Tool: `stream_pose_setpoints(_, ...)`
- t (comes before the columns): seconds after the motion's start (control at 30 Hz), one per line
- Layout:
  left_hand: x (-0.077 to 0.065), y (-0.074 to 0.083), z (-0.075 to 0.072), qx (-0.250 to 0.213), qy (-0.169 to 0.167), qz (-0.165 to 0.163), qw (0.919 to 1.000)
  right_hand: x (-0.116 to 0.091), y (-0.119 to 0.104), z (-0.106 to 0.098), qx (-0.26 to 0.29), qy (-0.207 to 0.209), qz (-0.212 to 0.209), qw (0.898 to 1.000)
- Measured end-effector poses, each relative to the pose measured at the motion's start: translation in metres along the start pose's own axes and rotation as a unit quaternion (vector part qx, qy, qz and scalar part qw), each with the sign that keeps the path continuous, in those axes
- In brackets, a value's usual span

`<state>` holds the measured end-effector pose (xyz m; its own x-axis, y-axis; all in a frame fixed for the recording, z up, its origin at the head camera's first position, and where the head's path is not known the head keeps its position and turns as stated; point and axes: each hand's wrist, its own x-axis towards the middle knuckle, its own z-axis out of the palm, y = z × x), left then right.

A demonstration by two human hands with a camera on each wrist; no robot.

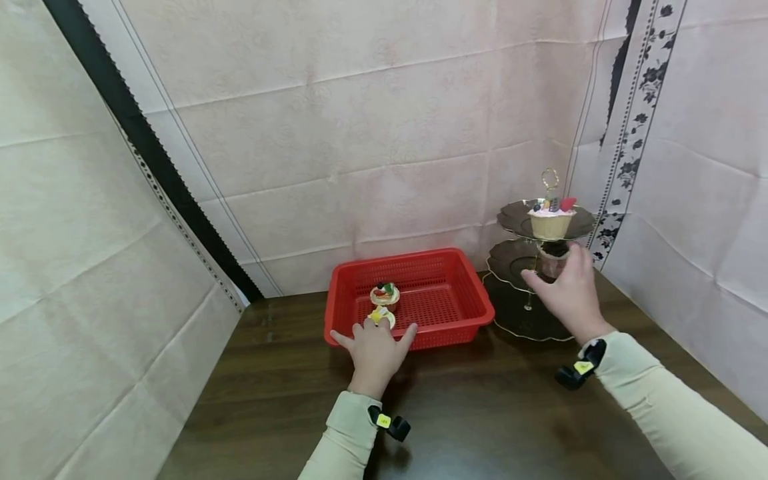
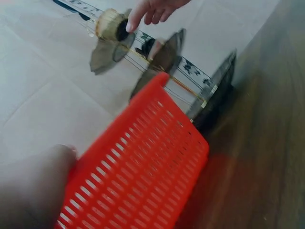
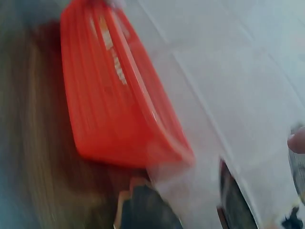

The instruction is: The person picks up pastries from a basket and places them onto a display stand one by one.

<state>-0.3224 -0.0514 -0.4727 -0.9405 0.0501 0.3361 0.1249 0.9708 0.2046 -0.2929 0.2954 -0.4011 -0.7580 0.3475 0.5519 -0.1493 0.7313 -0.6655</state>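
Observation:
My left hand [image 1: 377, 350] reaches over the front rim of a red plastic basket [image 1: 441, 335], fingers spread. Its fingertips overlap a cupcake with yellow topping [image 1: 381, 316]; contact cannot be made out. Behind that sits a cupcake with red and green topping [image 1: 385, 295]. At the right, my right hand [image 1: 570, 293] is held with thumb and fingers apart in front of a tiered stand [image 1: 510, 261]. A dark-topped cupcake [image 1: 551, 261] on the middle tier is partly behind this hand. On the top tier stands a cupcake with pink icing and a red heart [image 1: 551, 223].
The basket and the stand are side by side on a dark wooden table [image 1: 288, 400], near the back cloth [image 1: 384, 147]. A gold ring handle [image 1: 550, 179] rises from the stand. Another pale cloth [image 1: 702, 220] hangs close on the right.

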Motion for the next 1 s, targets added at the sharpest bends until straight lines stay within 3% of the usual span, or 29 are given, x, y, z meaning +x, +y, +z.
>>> stream_pose_setpoints(0.17,-0.001,-0.004,-0.007,-0.031,-0.01,0.009,0.9994,-0.013,-0.017,0.025,0.003,-0.02,-0.003,1.0)
stream_pose_setpoints(0.5,0.001,-0.02,-0.011,-0.044,0.012,0.031,0.9985,-0.022,-0.048,0.076,0.01,-0.152,0.007,0.988)
stream_pose_setpoints(0.67,0.0,-0.028,-0.013,-0.045,0.013,0.038,0.9982,-0.02,-0.063,0.109,0.028,-0.192,-0.019,0.981)
stream_pose_setpoints(0.77,-0.001,-0.034,-0.014,-0.056,0.02,0.045,0.9972,-0.018,-0.075,0.128,0.039,-0.245,-0.025,0.968)
stream_pose_setpoints(1.0,0.001,-0.049,-0.013,-0.069,0.054,0.067,0.9939,-0.006,-0.093,0.167,0.048,-0.379,-0.007,0.924)
